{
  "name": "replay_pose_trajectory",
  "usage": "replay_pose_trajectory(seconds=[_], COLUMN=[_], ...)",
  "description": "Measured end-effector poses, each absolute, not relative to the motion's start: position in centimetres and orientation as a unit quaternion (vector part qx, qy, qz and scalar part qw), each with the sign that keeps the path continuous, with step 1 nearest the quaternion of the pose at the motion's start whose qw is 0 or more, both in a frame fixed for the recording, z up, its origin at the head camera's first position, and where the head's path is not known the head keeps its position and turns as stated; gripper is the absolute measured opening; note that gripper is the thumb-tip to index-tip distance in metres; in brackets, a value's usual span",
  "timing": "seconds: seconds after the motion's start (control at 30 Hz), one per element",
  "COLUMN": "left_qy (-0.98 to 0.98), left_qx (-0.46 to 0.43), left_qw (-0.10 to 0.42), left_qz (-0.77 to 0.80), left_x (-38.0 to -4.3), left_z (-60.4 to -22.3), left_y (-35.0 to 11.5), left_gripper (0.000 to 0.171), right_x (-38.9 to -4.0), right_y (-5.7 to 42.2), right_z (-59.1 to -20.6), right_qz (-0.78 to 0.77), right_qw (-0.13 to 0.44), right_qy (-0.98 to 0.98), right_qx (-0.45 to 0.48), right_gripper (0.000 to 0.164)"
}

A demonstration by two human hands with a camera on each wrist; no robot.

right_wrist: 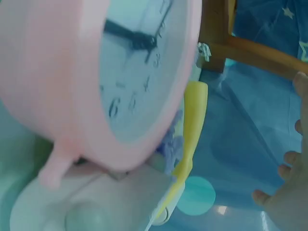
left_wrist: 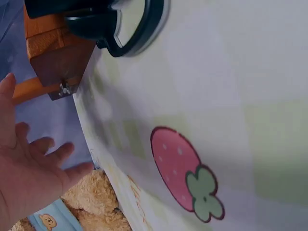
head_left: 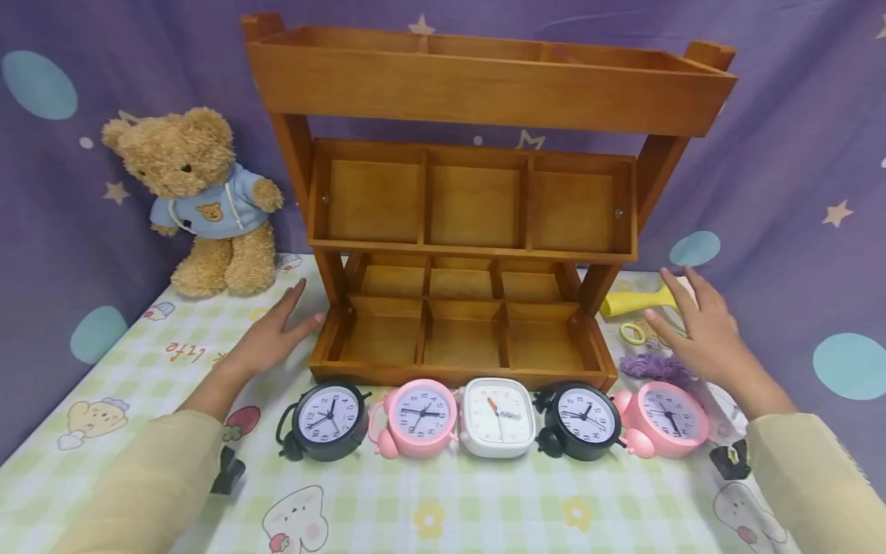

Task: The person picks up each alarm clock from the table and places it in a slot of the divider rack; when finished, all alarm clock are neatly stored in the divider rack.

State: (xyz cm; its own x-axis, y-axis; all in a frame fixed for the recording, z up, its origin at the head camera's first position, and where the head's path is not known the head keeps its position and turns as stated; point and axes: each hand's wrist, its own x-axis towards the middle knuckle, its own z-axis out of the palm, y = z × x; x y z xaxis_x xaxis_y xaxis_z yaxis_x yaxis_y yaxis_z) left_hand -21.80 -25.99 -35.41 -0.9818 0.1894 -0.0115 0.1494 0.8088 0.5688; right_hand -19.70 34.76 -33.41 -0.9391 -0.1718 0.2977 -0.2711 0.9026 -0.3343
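A brown wooden rack (head_left: 484, 91) with divided trays on stacked levels stands between my hands. My left hand (head_left: 271, 336), fingers spread, is beside the rack's lower left side and holds nothing. On the other side my right hand (head_left: 707, 336) hovers with spread fingers over small items, also holding nothing. A row of alarm clocks lies face up along the rack's front: a black clock (head_left: 329, 421), a pink clock (head_left: 419, 418), a white square clock (head_left: 498, 418), a second black clock (head_left: 580, 420) and a second pink clock (head_left: 666, 419). A white object (head_left: 723, 412) is partly hidden by my right forearm.
A teddy bear (head_left: 201, 201) in a blue hoodie stands at the back left. Right of the rack lie a yellow-handled item (head_left: 633, 302), a yellow ring (head_left: 632, 333) and a purple fluffy thing (head_left: 654, 368). A checked cloth (head_left: 374, 508) covers the table; a purple curtain hangs behind.
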Motion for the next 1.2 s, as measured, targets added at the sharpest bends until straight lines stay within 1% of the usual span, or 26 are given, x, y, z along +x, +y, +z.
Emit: replay_pose_trajectory(seconds=[0.13,0.23,0.47,0.63,0.7,0.9,1.0,1.2], left_qy=[0.938,0.928,0.912,0.905,0.905,0.905,0.902,0.894], left_qx=[0.074,0.075,0.101,0.124,0.131,0.136,0.136,0.119], left_qw=[0.08,0.096,0.093,0.089,0.086,0.086,0.087,0.1], left_qz=[0.33,0.352,0.387,0.396,0.395,0.393,0.399,0.42], left_x=[-21.5,-21.4,-21.6,-21.7,-21.7,-21.6,-21.6,-21.5], left_z=[-35.1,-35.2,-35.6,-35.9,-35.9,-36.0,-36.0,-35.9], left_y=[-25.6,-25.2,-24.8,-24.7,-24.8,-24.7,-24.6,-24.5], left_gripper=[0.084,0.085,0.08,0.072,0.07,0.067,0.066,0.066], right_x=[-19.4,-18.9,-17.2,-16.5,-16.2,-15.2,-14.7,-13.9], right_y=[35.9,36.8,38.9,40.7,41.3,43.0,44.0,45.7], right_z=[-33.1,-32.7,-32.1,-32.5,-32.6,-32.9,-33.4,-34.9], right_qz=[0.232,0.256,0.296,0.331,0.337,0.332,0.335,0.356], right_qw=[0.167,0.171,0.123,0.116,0.095,0.0,-0.021,-0.042], right_qy=[-0.948,-0.942,-0.945,-0.935,-0.936,-0.943,-0.941,-0.93], right_qx=[0.14,0.134,0.063,0.052,0.046,0.027,0.034,0.076], right_gripper=[0.07,0.068,0.069,0.068,0.069,0.077,0.077,0.077])
